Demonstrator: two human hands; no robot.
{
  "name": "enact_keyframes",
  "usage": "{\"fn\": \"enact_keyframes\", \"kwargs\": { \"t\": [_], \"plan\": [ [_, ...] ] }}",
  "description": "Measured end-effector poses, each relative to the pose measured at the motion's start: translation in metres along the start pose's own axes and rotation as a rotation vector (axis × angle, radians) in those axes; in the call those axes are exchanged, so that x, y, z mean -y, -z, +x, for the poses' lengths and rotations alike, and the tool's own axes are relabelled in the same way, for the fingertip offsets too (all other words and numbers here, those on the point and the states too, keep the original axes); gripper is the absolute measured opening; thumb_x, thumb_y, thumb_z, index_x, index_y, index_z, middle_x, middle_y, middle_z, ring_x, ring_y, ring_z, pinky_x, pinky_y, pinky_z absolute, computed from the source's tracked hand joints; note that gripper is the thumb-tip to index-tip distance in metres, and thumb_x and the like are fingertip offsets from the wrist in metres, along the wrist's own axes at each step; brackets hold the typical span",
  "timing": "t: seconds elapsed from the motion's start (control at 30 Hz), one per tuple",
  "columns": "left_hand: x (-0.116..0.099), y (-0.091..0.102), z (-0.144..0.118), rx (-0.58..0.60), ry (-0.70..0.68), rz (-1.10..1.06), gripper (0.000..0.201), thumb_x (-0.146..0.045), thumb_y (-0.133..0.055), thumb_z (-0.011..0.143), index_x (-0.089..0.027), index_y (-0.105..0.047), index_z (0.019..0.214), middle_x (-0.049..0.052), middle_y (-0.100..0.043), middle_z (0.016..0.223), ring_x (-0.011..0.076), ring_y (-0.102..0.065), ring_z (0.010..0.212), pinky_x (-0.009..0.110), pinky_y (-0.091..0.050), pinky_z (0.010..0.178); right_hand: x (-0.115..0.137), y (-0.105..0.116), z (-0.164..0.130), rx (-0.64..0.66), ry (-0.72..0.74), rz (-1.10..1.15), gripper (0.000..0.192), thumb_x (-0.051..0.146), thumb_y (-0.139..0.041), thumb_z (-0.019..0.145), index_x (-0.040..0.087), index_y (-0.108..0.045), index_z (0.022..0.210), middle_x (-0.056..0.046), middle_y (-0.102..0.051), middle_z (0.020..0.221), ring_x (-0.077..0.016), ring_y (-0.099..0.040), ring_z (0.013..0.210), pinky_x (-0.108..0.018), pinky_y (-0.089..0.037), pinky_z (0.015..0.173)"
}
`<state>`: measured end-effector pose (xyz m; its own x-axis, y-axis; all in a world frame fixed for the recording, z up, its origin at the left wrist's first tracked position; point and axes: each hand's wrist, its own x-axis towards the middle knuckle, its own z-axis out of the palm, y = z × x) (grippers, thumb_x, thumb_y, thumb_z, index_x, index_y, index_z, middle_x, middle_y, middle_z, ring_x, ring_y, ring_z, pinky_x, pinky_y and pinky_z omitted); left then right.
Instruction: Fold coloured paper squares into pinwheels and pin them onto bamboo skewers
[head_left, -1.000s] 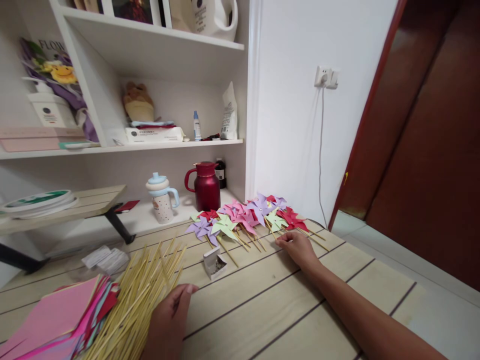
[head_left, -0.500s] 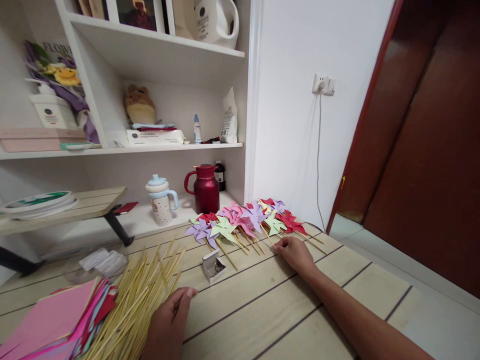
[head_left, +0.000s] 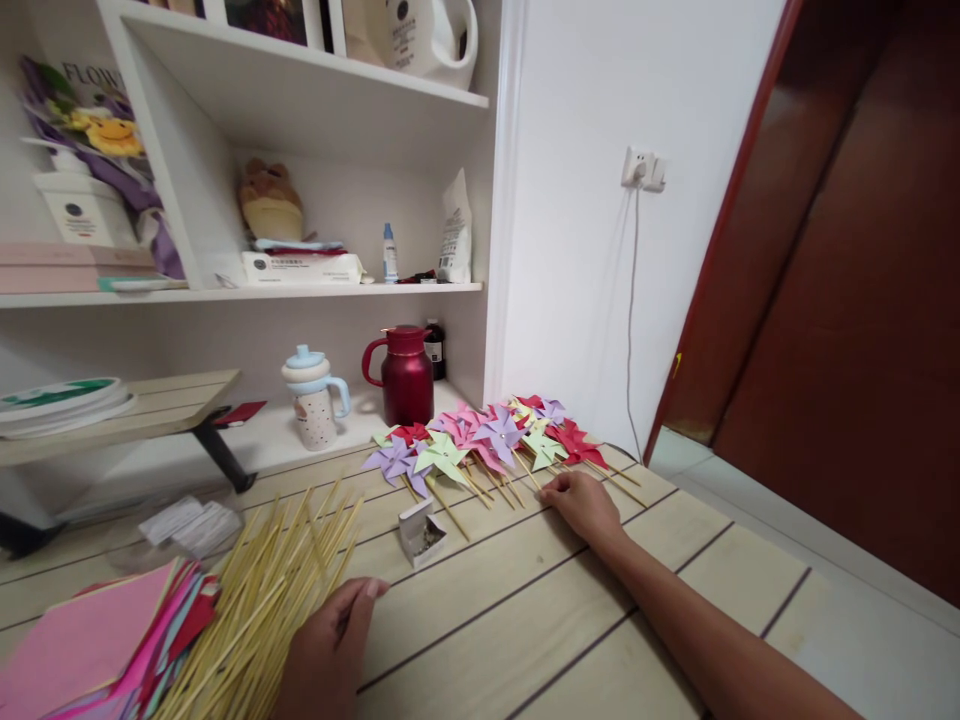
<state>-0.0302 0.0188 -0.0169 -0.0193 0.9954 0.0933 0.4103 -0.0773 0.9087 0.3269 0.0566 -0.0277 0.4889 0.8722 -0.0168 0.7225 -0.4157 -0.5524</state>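
Note:
My right hand is closed in a pinch on the lower end of the stick of a purple pinwheel. That pinwheel lies at the front of a pile of paper pinwheels in pink, red, light green and purple, with a light green pinwheel to its left. My left hand is loosely closed at the table's near side, thumb against the curled fingers, nothing showing in it. Right beside it lies a heap of thin wooden sticks. A small open box with tiny pieces inside stands between the hands.
Stacked coloured paper sheets lie at the left, near a clear container with paper slips. Behind the table are a red jug, a blue-lidded cup and white shelves. A small raised stand is at the left.
The whole view has shifted slightly, so things sit a little further left. Both hands keep about the same places, the right still on the purple pinwheel's stick.

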Motion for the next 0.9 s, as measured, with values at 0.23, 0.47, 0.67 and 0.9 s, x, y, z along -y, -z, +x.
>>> {"fn": "enact_keyframes", "kwargs": {
  "t": [0.23,0.47,0.67,0.9],
  "plan": [
    [-0.004,0.000,0.000,0.004,0.022,0.016,0.043,-0.057,-0.053,0.067,-0.022,-0.074,0.081,0.006,-0.077,0.097,0.0318,-0.065,0.105,0.038,-0.047,0.097,-0.001,-0.001,-0.001,-0.022,-0.010,0.033,0.027,0.032,-0.058,0.094,0.018,-0.061,0.117,-0.008,-0.062,0.120,-0.0210,-0.064,0.099,-0.040,-0.055,0.084],
    [-0.009,0.000,0.000,0.036,0.026,0.042,0.045,-0.058,-0.051,0.068,-0.022,-0.074,0.082,0.007,-0.077,0.098,0.0309,-0.065,0.105,0.040,-0.045,0.100,-0.002,-0.002,-0.001,-0.034,-0.008,0.025,0.026,0.033,-0.058,0.094,0.017,-0.061,0.115,-0.008,-0.063,0.118,-0.0207,-0.064,0.098,-0.040,-0.055,0.083],
    [-0.004,0.000,-0.001,0.037,0.010,0.059,0.044,-0.057,-0.050,0.069,-0.023,-0.075,0.082,0.006,-0.077,0.098,0.0303,-0.066,0.104,0.040,-0.047,0.099,-0.004,-0.003,0.000,-0.030,0.003,0.011,0.027,0.033,-0.058,0.094,0.017,-0.061,0.116,-0.008,-0.063,0.118,-0.0207,-0.064,0.098,-0.040,-0.055,0.083],
    [-0.006,0.000,-0.002,0.041,0.004,0.085,0.044,-0.056,-0.048,0.070,-0.023,-0.075,0.082,0.006,-0.077,0.098,0.0296,-0.067,0.102,0.039,-0.048,0.097,-0.004,-0.002,0.000,-0.036,0.008,0.004,0.026,0.033,-0.058,0.094,0.017,-0.062,0.115,-0.008,-0.063,0.118,-0.0204,-0.064,0.097,-0.039,-0.055,0.082]
  ]
}}
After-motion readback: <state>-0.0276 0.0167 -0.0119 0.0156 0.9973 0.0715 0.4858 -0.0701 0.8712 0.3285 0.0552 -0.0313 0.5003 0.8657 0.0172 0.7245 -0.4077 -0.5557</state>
